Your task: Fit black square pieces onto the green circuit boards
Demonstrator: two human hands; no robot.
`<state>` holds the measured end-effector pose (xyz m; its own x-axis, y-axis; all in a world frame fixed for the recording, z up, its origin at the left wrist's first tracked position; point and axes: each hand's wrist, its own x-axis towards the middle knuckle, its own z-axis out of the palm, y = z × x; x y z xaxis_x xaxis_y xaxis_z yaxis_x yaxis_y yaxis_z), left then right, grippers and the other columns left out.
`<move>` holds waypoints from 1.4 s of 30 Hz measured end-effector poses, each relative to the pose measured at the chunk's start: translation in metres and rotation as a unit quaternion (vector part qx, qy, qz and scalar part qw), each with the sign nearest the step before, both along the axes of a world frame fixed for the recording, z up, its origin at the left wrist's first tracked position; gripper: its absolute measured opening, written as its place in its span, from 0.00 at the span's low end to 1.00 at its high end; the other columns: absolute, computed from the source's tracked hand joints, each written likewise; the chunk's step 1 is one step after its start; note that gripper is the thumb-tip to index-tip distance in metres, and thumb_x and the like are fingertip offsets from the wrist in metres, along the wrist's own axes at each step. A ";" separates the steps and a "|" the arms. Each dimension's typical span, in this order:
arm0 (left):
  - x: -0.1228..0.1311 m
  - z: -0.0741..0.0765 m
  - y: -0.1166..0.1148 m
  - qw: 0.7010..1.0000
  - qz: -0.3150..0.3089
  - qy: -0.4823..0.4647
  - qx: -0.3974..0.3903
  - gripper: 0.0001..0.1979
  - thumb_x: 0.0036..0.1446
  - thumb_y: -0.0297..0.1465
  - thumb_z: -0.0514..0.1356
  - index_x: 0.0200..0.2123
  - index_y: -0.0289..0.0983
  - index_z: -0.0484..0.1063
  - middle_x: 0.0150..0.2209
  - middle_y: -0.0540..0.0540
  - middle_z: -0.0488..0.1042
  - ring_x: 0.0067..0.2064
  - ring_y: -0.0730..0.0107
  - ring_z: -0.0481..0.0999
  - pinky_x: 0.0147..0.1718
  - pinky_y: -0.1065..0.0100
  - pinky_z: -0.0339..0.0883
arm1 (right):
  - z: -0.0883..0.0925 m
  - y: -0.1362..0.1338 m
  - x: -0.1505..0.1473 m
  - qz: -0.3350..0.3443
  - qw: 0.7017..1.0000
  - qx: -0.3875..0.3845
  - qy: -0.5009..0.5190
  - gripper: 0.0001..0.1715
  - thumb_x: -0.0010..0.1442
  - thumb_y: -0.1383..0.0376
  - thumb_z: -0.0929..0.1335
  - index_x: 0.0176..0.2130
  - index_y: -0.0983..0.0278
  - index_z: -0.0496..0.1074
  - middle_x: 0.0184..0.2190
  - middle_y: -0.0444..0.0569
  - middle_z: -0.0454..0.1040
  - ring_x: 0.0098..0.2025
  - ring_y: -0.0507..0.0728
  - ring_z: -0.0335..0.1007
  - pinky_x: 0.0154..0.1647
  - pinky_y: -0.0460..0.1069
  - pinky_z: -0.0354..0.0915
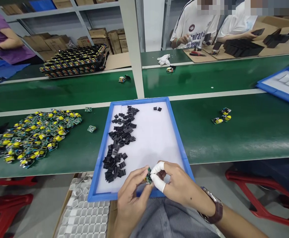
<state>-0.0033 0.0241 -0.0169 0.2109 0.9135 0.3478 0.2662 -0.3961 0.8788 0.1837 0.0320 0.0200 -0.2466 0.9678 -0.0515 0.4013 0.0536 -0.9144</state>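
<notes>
Both hands meet over the near edge of a blue-rimmed white tray (pixel 176 132). My left hand (pixel 130 195) and my right hand (pixel 174 183) pinch one small green circuit board (pixel 148 176) between their fingertips. White finger cots cover the thumb and forefinger of the right hand, and a watch sits on that wrist. Several small black parts (pixel 120 138) lie scattered down the tray's left half, and two more (pixel 157 108) lie near its far edge.
A heap of green and yellow circuit boards (pixel 35 135) lies on the green bench at left, with a few loose boards (pixel 221 116) at right. A white grid tray (pixel 84 218) sits in a carton below. Other people work across the belt. Red stools (pixel 256 198) stand on both sides.
</notes>
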 end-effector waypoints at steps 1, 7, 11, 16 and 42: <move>-0.001 0.000 0.000 1.000 -0.005 0.003 -0.003 0.24 0.59 0.19 0.66 0.56 0.44 0.76 0.53 0.42 0.79 0.53 0.58 0.81 0.47 0.59 0.83 | 0.000 0.000 0.000 0.000 1.000 0.001 0.000 0.07 0.64 0.72 0.67 0.35 0.60 0.70 0.32 0.40 0.76 0.33 0.52 0.70 0.35 0.46 0.62; -0.003 0.002 0.001 0.999 -0.032 0.034 0.021 0.25 0.61 0.18 0.64 0.59 0.44 0.74 0.54 0.43 0.79 0.54 0.60 0.81 0.50 0.60 0.82 | -0.001 -0.003 0.003 0.004 0.999 0.037 -0.018 0.08 0.63 0.74 0.66 0.35 0.61 0.68 0.32 0.41 0.74 0.32 0.51 0.68 0.33 0.47 0.61; -0.003 0.002 0.001 0.998 -0.024 0.051 0.022 0.24 0.61 0.19 0.64 0.57 0.44 0.76 0.53 0.44 0.80 0.53 0.62 0.82 0.51 0.62 0.81 | 0.000 -0.002 0.008 0.033 0.997 0.059 -0.039 0.07 0.64 0.74 0.67 0.35 0.62 0.70 0.30 0.42 0.72 0.30 0.52 0.65 0.33 0.48 0.60; -0.004 0.002 0.001 0.999 -0.005 0.040 -0.018 0.24 0.61 0.22 0.66 0.59 0.45 0.75 0.53 0.43 0.79 0.53 0.58 0.81 0.47 0.61 0.82 | -0.003 0.003 0.010 0.029 0.995 -0.006 0.090 0.06 0.68 0.67 0.68 0.40 0.61 0.76 0.34 0.45 0.76 0.34 0.54 0.73 0.36 0.48 0.67; 0.009 0.039 -0.013 0.994 -0.027 0.008 0.108 0.27 0.58 0.15 0.64 0.59 0.37 0.72 0.47 0.40 0.73 0.47 0.62 0.75 0.43 0.60 0.75 | -0.021 -0.020 0.004 -0.046 0.800 -0.321 0.505 0.11 0.54 0.62 0.80 0.37 0.64 0.81 0.30 0.47 0.77 0.29 0.52 0.72 0.29 0.44 0.71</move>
<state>0.0058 0.0116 0.0220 0.2648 0.8055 0.5302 0.2532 -0.5886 0.7678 0.1873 0.0117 -0.0008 -0.4048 0.8388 -0.3641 -0.5842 -0.5436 -0.6026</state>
